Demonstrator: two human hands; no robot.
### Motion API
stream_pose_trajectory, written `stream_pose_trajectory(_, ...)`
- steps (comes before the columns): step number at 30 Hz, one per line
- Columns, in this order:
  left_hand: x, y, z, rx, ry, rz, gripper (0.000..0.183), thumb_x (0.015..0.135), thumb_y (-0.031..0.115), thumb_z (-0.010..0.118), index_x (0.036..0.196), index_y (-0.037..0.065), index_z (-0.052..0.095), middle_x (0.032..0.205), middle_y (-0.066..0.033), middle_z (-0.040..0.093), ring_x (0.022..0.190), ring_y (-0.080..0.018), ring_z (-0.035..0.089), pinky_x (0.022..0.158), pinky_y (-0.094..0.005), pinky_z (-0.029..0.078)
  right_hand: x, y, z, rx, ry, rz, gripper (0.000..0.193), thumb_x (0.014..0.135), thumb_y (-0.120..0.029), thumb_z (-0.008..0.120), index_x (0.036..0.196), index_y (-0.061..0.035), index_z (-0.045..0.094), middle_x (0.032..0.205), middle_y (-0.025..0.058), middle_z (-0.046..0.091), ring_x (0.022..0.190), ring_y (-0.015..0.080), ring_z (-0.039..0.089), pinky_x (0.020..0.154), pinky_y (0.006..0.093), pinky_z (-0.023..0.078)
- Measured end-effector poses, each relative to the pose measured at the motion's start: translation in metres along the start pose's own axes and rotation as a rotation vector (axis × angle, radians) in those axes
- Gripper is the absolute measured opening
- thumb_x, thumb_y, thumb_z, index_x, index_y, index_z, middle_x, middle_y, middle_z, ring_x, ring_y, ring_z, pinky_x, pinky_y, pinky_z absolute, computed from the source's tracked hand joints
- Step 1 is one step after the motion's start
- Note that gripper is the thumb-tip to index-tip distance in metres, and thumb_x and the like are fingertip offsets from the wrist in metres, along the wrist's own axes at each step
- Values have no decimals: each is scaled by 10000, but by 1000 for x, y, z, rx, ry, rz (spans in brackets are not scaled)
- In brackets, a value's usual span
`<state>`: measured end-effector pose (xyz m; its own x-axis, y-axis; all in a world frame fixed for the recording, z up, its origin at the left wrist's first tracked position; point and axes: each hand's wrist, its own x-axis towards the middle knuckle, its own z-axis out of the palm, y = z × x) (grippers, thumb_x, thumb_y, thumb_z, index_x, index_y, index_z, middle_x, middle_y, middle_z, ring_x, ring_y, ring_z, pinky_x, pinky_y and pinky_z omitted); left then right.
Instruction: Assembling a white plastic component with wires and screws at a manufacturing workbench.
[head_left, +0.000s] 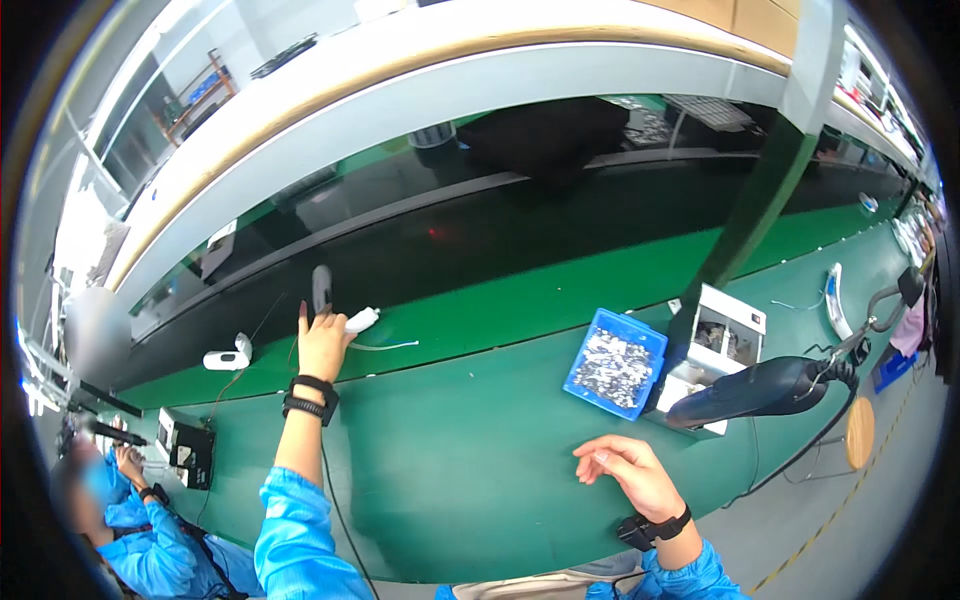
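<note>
My left hand [324, 348] reaches over the green ledge at the dark belt, its fingers stretched and apart. Just past its fingertips lies a grey elongated device [321, 288], slightly blurred; whether they touch it I cannot tell. A white handheld device [364, 320] rests beside the hand on its right, partly hidden by it, with a thin pale cable [392, 346] nearby. My right hand [632, 476] hovers above the green table, fingers loosely bent and holding nothing. Nearest to it is a blue tray [649, 388] full of small metallic parts.
Another white device [228, 358] with a cord lies on the ledge at left. Right of the tray stand a white box-shaped unit [741, 310] and a dark lamp-like arm [750, 390]. A green post [745, 235] rises behind. At lower left, a co-worker in blue [165, 550] sits by a small machine [187, 450].
</note>
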<state>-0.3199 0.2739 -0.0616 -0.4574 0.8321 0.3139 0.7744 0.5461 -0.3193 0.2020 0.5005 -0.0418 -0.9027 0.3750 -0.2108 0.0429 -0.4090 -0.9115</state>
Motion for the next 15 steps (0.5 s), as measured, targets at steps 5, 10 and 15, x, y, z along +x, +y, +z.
stream_pose_trajectory(5, 4, 68, -107, -746, 40, -209, 262, 1028, 256, 695, 963, 16, 613, 770, -114, 692, 667, -276, 696, 638, -365, 551, -9, -19, 10, -164, 65, -76, 260, 1082, -114, 589, 1249, 54, 696, 1038, 108, 741, 963, 170, 692, 887, 314, 558)
stream_pose_trajectory(10, -30, 136, -201, -1773, 89, -260, 310, 1135, 288, 483, 1215, -7, 534, 745, -112, 645, 606, -198, 651, 615, -336, 563, 17, -51, 31, -713, 215, -441, 202, 1002, -19, 642, 1199, 16, 673, 1024, 137, 720, 964, 260, 721, 855, 365, 565)
stream_pose_trajectory(15, -60, 207, -237, -2202, 89, -352, 513, 1131, 294, 481, 1551, 102, 259, 702, -132, 610, 531, -211, 605, 578, -345, 551, 65, -46, 12, -1239, 425, -609, 281, 909, 51, 659, 1185, 2, 640, 1056, 185, 683, 1051, 393, 653, 901, 452, 533)
